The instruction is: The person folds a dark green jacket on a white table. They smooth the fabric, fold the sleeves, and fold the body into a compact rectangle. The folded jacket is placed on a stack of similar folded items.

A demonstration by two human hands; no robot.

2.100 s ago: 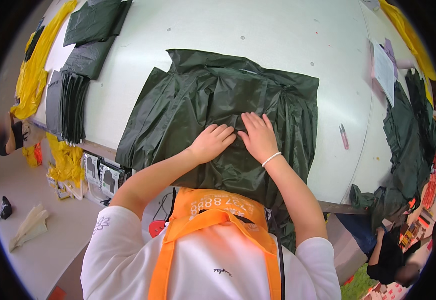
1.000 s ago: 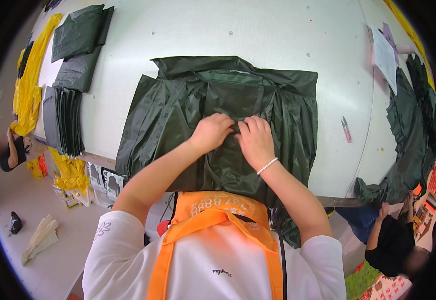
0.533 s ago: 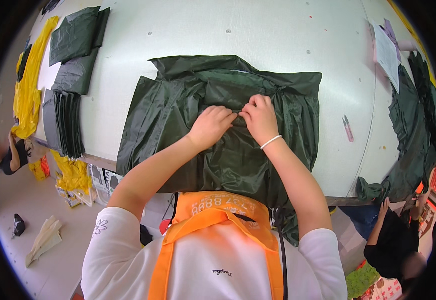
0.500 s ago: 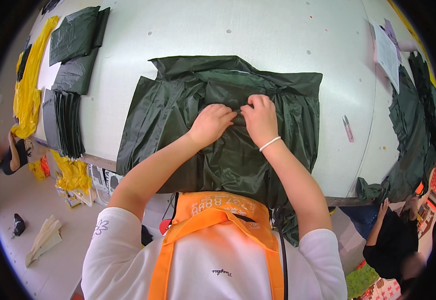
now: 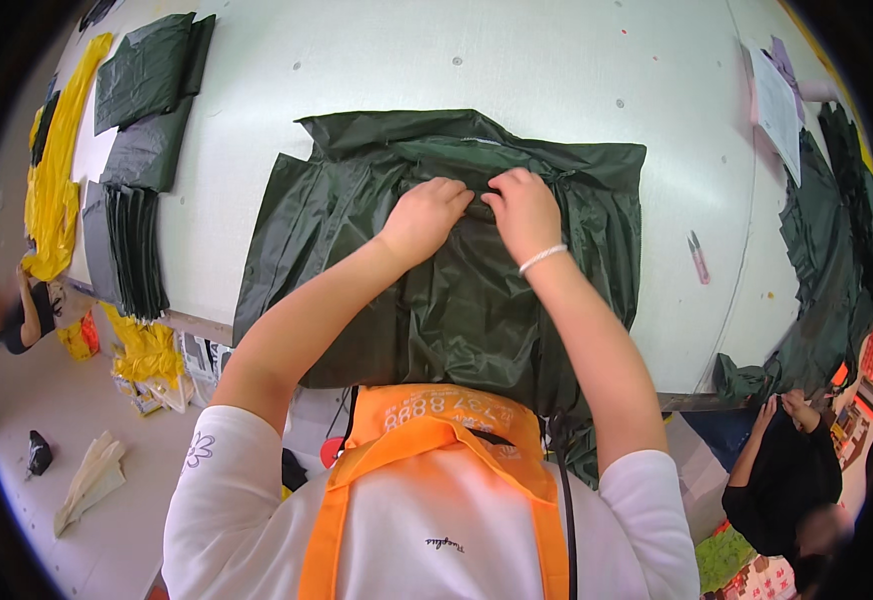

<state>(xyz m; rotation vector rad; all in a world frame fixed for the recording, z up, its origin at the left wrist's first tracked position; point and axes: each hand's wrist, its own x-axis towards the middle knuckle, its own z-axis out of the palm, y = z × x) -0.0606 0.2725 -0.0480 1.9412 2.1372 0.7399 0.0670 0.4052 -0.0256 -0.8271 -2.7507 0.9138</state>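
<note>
A dark green, shiny garment [image 5: 469, 320] of thin waterproof-looking cloth lies spread before me, its near part hanging by the table edge. Both hands are at its upper middle, close together. My left hand [image 5: 427, 220] pinches the cloth, thumb and fingers pressed together. Just right of it, my right hand [image 5: 527, 212], with a white bracelet at the wrist, is curled with its fingertips closed on the same cloth. A folded or rolled strip runs between the fingertips, partly hidden by them. Beyond the hands, the garment's far edge lies creased and turned back.
Folded dark green pieces [image 5: 145, 80] and a stack [image 5: 135, 250] lie left, near yellow cloth [image 5: 52, 170]. Thread snips [image 5: 698, 258] rest right of the garment. Paper sheets [image 5: 775, 105] and a green cloth heap [image 5: 817, 270] lie farther right. Co-workers [image 5: 787, 480] stand at both sides.
Both my hands have shifted a little away from me, up the cloth, and remain close together. At the right, the co-worker's second hand has come into view by the green heap.
</note>
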